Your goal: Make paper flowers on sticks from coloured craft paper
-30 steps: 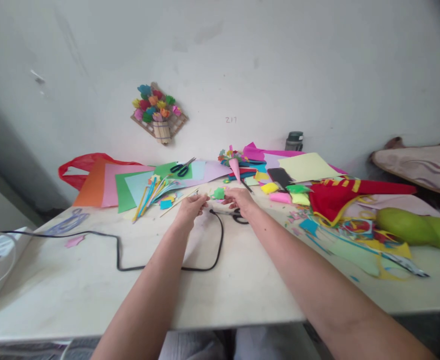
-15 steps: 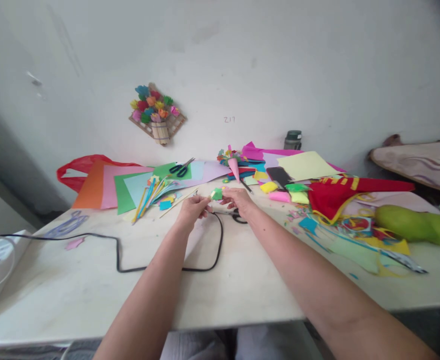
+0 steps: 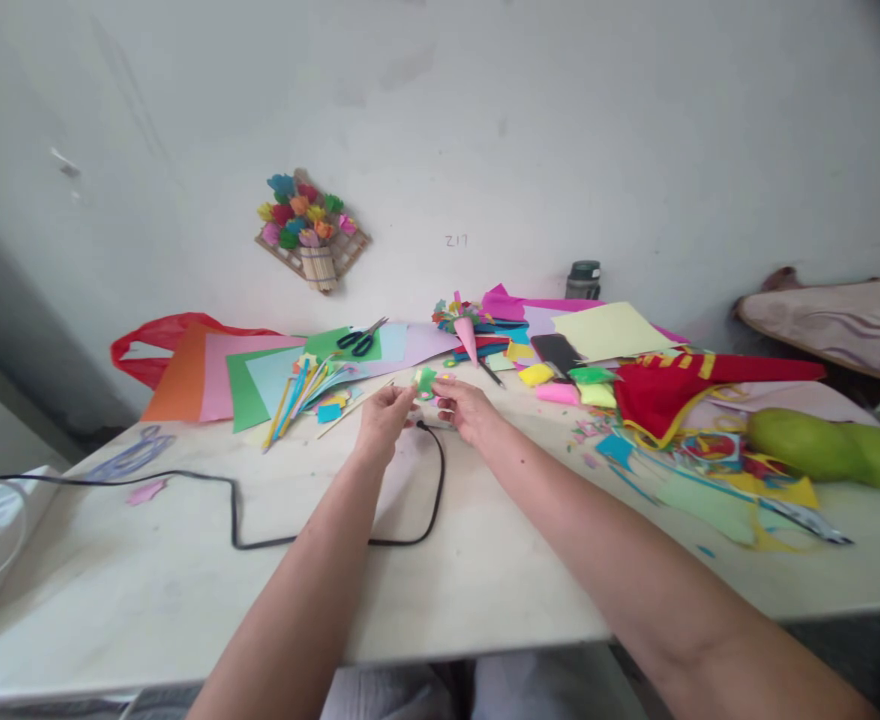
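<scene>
A small green paper cutout (image 3: 426, 381), pale yellow in part, is held up over the middle of the table between my two hands. My left hand (image 3: 384, 424) pinches its left side. At its right edge, the fingers of my right hand (image 3: 467, 408) are closed on it. Below them lies a black cord (image 3: 440, 490), whose end reaches a pale object that my hands mostly hide. Left of my left hand are a thin stick (image 3: 350, 410) and paper strips (image 3: 301, 392).
Coloured paper sheets (image 3: 256, 385) and dark-handled scissors (image 3: 361, 340) lie at the back left. A pink paper cone bouquet (image 3: 466, 338) and a phone (image 3: 556, 352) are behind my right hand. Red cloth (image 3: 657, 400) and a green fruit-like object (image 3: 815, 445) lie right.
Both hands have shifted slightly left with the green cutout, which appears turned a little. The black loop seen beside my right wrist is now hidden behind that hand.
</scene>
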The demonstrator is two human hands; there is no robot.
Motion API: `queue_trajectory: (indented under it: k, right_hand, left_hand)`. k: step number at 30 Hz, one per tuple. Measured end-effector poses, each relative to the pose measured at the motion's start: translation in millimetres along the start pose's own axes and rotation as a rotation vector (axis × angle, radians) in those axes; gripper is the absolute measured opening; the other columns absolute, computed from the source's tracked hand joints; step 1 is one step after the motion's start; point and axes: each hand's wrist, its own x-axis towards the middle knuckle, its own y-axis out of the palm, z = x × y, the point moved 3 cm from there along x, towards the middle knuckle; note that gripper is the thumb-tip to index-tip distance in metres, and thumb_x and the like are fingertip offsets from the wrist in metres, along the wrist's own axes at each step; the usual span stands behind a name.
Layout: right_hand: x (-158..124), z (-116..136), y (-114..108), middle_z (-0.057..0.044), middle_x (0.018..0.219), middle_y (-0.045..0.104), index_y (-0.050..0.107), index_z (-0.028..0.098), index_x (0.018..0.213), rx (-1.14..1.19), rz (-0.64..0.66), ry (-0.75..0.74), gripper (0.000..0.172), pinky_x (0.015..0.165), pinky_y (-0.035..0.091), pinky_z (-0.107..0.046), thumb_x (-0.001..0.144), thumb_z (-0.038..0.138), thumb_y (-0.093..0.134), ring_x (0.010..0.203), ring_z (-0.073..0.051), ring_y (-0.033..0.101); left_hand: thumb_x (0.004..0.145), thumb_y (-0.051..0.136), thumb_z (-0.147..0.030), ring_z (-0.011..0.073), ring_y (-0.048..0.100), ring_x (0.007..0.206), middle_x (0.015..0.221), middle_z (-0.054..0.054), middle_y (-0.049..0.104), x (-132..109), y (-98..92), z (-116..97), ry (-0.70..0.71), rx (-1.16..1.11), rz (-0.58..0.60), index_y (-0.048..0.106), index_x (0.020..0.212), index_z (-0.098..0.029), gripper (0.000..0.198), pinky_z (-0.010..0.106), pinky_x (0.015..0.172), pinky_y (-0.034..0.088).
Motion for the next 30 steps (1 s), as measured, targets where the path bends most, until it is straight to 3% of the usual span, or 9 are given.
queue_trajectory:
  k: [9, 19, 25, 30]
  right_hand:
    - [-5.1, -6.4, 10.5, 0.001, 0.068, 0.057, 0.06, 0.015, 0.073, -0.014, 0.104, 0.044, 0.007, 0.044, 0.039, -0.019, 0.067, 0.013, 0.062, 0.052, -0.006, 0.047]
    - [6.4, 11.0, -8.2, 0.0, 0.061, 0.056, 0.061, 0.013, 0.075, -0.212, 0.326, 0.025, 0.011, 0.043, 0.037, -0.021, 0.067, 0.021, 0.063, 0.051, -0.009, 0.05]
    - [6.2, 12.8, -14.1, 0.001, 0.052, 0.052, 0.058, 0.012, 0.065, -0.331, 0.421, 0.097, 0.012, 0.041, 0.036, -0.022, 0.066, 0.021, 0.064, 0.042, -0.008, 0.044]
    - [0.8, 13.3, -13.2, 0.002, 0.048, 0.051, 0.057, 0.012, 0.06, -0.383, 0.46, 0.164, 0.012, 0.04, 0.037, -0.021, 0.065, 0.019, 0.065, 0.041, -0.008, 0.044]
  left_hand:
    - [0.06, 0.067, -0.049, 0.0074, 0.047, 0.046, 0.051, -0.003, 0.052, 9.6, -3.0, 7.3, 0.166, 0.071, -0.075, 0.054, 0.058, -0.015, 0.036, 0.019, 0.042, 0.036]
    - [0.068, 0.062, -0.045, 0.0056, 0.041, 0.041, 0.048, -0.004, 0.048, 11.1, -13.4, 4.2, 0.165, 0.258, 0.268, 0.051, 0.059, -0.016, 0.032, 0.019, 0.042, 0.03]
    - [0.067, 0.063, -0.044, 0.0056, 0.04, 0.042, 0.047, -0.005, 0.046, 4.9, -9.4, -1.5, 0.162, 0.292, 0.387, 0.051, 0.059, -0.016, 0.032, 0.019, 0.043, 0.03]
    - [0.066, 0.064, -0.044, 0.0054, 0.04, 0.041, 0.047, -0.004, 0.047, 2.5, -5.4, -2.7, 0.155, 0.279, 0.415, 0.052, 0.057, -0.016, 0.032, 0.019, 0.042, 0.03]
